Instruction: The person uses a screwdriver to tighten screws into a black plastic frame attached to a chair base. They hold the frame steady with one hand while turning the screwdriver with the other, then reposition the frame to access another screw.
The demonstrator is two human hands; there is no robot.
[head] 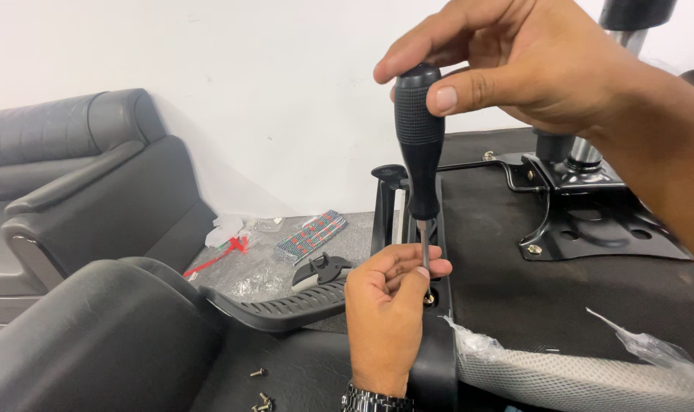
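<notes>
We come in from the upper right of the frame with our right hand (pixel 515 61), wrist bent down, fingers curled round the top of the screwdriver (pixel 419 145): thumb pressed flat on the ribbed black handle, forefinger hooked over its cap. We hold the tool upright, just right of centre, its thin metal shaft dropping straight down. Below it, rising from the bottom edge, our left hand (pixel 385 320) is loosely curled, its fingertips (pixel 431 267) pinching in around the shaft right where the tip meets a screw (pixel 429 297) in the black armrest bracket (pixel 438 336); we cannot tell whether the fingers grip the shaft or only steady it. A metal wristwatch (pixel 374 400) shows at that wrist. So that's one screwdriver, two hands on it. The bracket sits against the upturned chair seat (pixel 530 282), dark fabric filling the right half, with one black metal mechanism plate (pixel 591 221) bolted on at the upper right and one chrome column (pixel 591 149) rising from it. One ribbed armrest (pixel 286 309) curves away to the left of our lower hand. Near the bottom edge, left of centre, loose screws (pixel 261 397) lie in a small cluster, about four of them, too small to count surely. One black sofa (pixel 72 168) sits at the far left.
</notes>
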